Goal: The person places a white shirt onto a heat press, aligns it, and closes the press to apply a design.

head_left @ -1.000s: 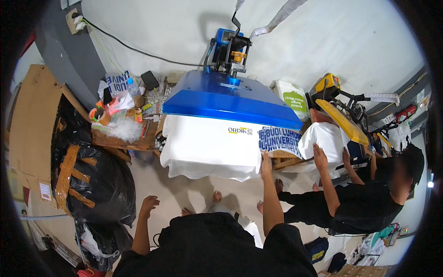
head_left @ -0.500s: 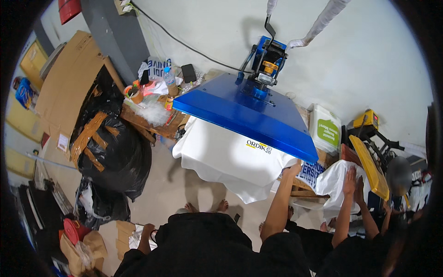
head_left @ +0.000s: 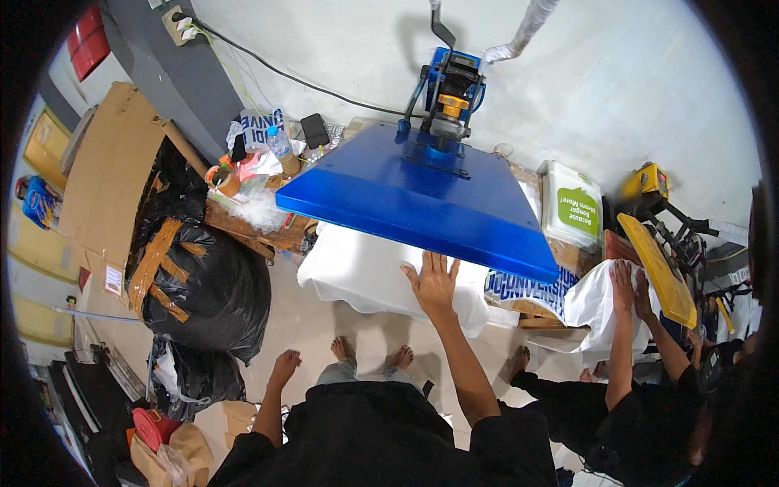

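A white shirt (head_left: 365, 264) lies spread under the raised blue plate of a heat press (head_left: 414, 191), its near edge draping over the front. My right hand (head_left: 436, 286) rests flat on the cloth with fingers spread, its fingertips close to the plate's front edge. The cloth's far part is hidden beneath the plate. My left hand (head_left: 284, 368) hangs low at the left, away from the press, its fingers curled in with nothing visible in them. Blue-lettered white material (head_left: 527, 288) lies just right of the shirt.
At the right, a co-worker's hands (head_left: 630, 288) press on white cloth beside a yellow press plate (head_left: 656, 268). A white-and-green package (head_left: 572, 207) sits behind. Leftward are a cluttered wooden table (head_left: 276, 235), a bottle (head_left: 280, 146), a taped black bag (head_left: 203, 284) and cardboard (head_left: 109, 187).
My right hand has moved left from the shirt's right edge onto its middle. The shirt's printed lettering no longer shows. My left hand has risen and moved right, away from white cloth at lower left.
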The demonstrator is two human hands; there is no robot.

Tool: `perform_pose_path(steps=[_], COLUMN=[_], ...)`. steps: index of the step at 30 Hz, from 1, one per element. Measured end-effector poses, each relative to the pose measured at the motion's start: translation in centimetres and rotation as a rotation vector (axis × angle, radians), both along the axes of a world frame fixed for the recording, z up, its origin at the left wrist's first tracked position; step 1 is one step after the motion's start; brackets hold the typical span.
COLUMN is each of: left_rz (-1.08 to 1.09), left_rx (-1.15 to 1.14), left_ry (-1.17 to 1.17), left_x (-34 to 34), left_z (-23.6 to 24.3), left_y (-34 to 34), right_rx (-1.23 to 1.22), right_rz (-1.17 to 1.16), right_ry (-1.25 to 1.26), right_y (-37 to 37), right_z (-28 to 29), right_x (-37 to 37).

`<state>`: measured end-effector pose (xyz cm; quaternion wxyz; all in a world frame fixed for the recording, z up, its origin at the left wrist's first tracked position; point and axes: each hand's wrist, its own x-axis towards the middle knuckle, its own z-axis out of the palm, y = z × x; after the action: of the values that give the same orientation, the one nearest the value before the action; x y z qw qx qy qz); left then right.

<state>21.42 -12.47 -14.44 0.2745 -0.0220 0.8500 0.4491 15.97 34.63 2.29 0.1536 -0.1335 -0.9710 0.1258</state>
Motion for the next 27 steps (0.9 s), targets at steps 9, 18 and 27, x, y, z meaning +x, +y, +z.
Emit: perform_pose_path(steps=[9, 18, 27], left_rz=[-0.215, -0.078, -0.037], left_rx=[-0.027, 0.013, 0.05], left_ry=[-0.187, -0.416, -0.368], left_x=[-5.4, -7.2, -11.4], left_z=[-3.5, -11.0, -7.9], left_y=[-1.8, -13.4, -8.5], right_rx=[0.072, 0.052, 0.101], right_rz=[-0.247, -0.457, -0.545], right_ry=[-0.006, 0.013, -0.102], right_y=[-3.7, -4.1, -4.9], right_z=[0.6, 2.3, 0.6], right_x=[-1.4, -2.0, -2.4])
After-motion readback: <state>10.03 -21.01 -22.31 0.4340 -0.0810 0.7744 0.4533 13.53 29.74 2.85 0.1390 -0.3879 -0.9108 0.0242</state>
